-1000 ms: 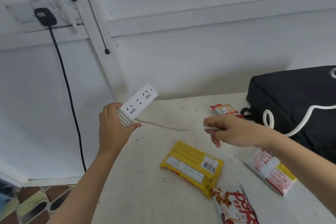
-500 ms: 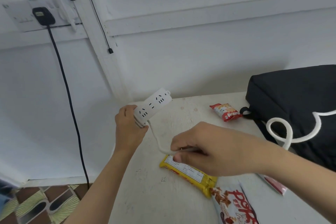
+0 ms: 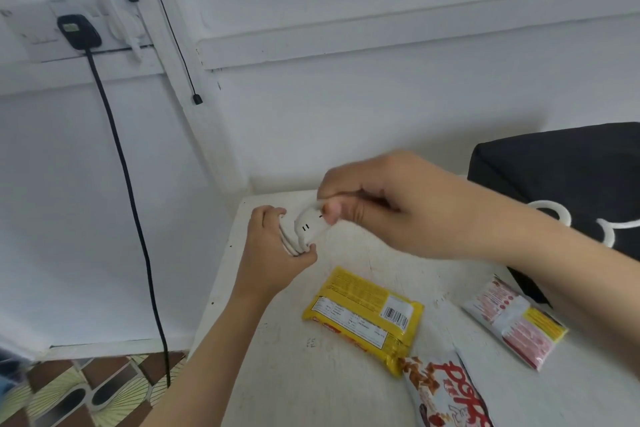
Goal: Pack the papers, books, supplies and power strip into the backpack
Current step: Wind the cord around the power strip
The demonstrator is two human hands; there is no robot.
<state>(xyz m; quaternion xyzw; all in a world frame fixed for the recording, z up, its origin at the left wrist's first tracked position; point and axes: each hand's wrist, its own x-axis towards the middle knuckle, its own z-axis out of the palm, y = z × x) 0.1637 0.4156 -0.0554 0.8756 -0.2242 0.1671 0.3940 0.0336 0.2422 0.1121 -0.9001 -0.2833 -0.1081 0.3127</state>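
A white power strip [image 3: 309, 226] is held above the far left corner of the white table [image 3: 311, 374]. My left hand [image 3: 273, 253] grips its near end together with several loops of its white cord. My right hand [image 3: 388, 208] has come over the strip's far end and pinches the cord there; most of the strip is hidden under it. The black backpack [image 3: 561, 177] lies at the right, with more white cord [image 3: 588, 229] resting on it.
A yellow snack packet [image 3: 363, 312], a white and red packet [image 3: 446, 392] and a white, red and yellow packet [image 3: 516, 319] lie on the table. A black plug [image 3: 79, 31] sits in a wall socket, its black cable [image 3: 138, 225] hanging to the patterned floor at left.
My right hand has swung from the stretched-out cord at the right back to the strip, bringing the cord round it. My left hand stayed gripping the strip's end and turned it.
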